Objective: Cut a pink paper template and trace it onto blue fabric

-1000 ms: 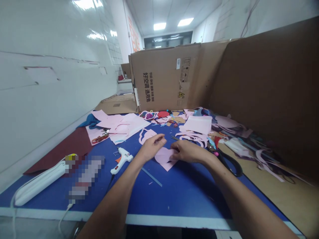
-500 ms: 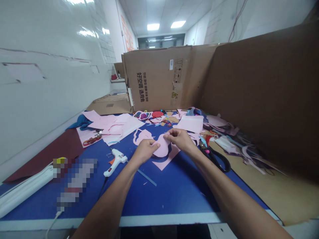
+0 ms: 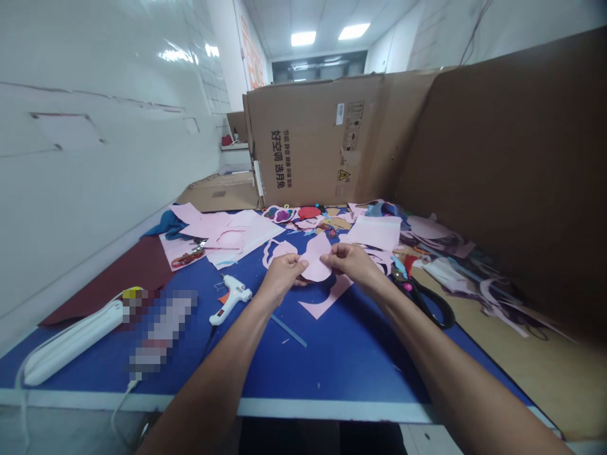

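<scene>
Between my hands is a curved pink cutout (image 3: pixel 317 258), paper or felt, with rounded lobes, held above the blue table. My left hand (image 3: pixel 284 275) is closed on its left edge, the thumb lying on the near face. At the right edge, my right hand (image 3: pixel 353 262) pinches the same cutout. Below it lies an angular pink offcut (image 3: pixel 327 300) on the tabletop. Just beyond my left hand rests a looped pink scrap (image 3: pixel 279 248). Large black-handled scissors (image 3: pixel 429 306) lie to the right of my right hand.
A white glue gun (image 3: pixel 230 298) lies left of my left arm, near a blue strip (image 3: pixel 289 330). A white power strip (image 3: pixel 78 341) and maroon sheet (image 3: pixel 109 278) are farther left. Pink sheets (image 3: pixel 251 235) and scraps line the back. Cardboard walls (image 3: pixel 313 139) stand behind and right.
The pink cutout has turned more upright, its narrower end now pointing up. My right hand has slid from its top end down to its right side. The camera view has shifted slightly.
</scene>
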### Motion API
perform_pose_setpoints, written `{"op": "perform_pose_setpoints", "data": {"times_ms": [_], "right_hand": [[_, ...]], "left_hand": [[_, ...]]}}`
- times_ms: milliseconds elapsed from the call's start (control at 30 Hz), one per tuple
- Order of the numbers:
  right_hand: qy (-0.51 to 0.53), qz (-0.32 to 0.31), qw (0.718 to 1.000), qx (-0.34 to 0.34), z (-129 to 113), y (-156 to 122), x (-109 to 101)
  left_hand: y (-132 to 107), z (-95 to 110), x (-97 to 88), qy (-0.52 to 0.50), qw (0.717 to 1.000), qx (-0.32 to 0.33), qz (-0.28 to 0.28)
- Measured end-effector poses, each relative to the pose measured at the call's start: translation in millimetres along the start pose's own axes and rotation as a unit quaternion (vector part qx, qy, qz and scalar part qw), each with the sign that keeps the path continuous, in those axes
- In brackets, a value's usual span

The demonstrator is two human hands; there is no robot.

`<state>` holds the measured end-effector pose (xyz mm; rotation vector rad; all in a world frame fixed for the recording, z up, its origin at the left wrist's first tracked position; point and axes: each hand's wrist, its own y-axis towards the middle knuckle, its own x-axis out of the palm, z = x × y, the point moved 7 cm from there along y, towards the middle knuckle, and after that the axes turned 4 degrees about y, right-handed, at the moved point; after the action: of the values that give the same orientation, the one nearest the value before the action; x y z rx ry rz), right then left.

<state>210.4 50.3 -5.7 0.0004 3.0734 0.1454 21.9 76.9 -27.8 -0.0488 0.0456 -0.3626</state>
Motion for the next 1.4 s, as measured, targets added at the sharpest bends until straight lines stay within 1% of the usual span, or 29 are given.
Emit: {"op": "perform_pose_setpoints", "data": {"times_ms": [133,400,567,767,900,1033,1267,1400], "right_hand": [[-0.008,-0.028,1.000,0.009,0,-3,5],[-0.037,-0.118,0.992,0.036,10,-9,23],[-0.049,-0.150,0.987,0.043,14,-12,32],[-0.057,-0.164,0.983,0.055,14,-16,35],[-0.053,-0.172,0.981,0.066,13,-18,36],[-0.047,-0.180,0.980,0.076,10,-20,37],[-0.049,-0.172,0.981,0.068,6,-19,34],[-0.049,-0.171,0.982,0.067,5,-19,34]], "left_hand": [[0,2,-2.1,-0.011,1.000,0.011,0.011],[-2,9,0.2,-0.030,0.999,0.041,0.018],[0,13,-4.5,-0.033,0.996,0.068,0.054],[1,17,-10.1,-0.023,0.992,0.093,0.083],[-1,19,-9.8,-0.024,0.991,0.098,0.092],[-2,19,-8.3,-0.035,0.991,0.087,0.095],[-3,19,-12.5,-0.060,0.993,0.040,0.096],[-3,20,-12.3,-0.066,0.993,0.039,0.088]]}}
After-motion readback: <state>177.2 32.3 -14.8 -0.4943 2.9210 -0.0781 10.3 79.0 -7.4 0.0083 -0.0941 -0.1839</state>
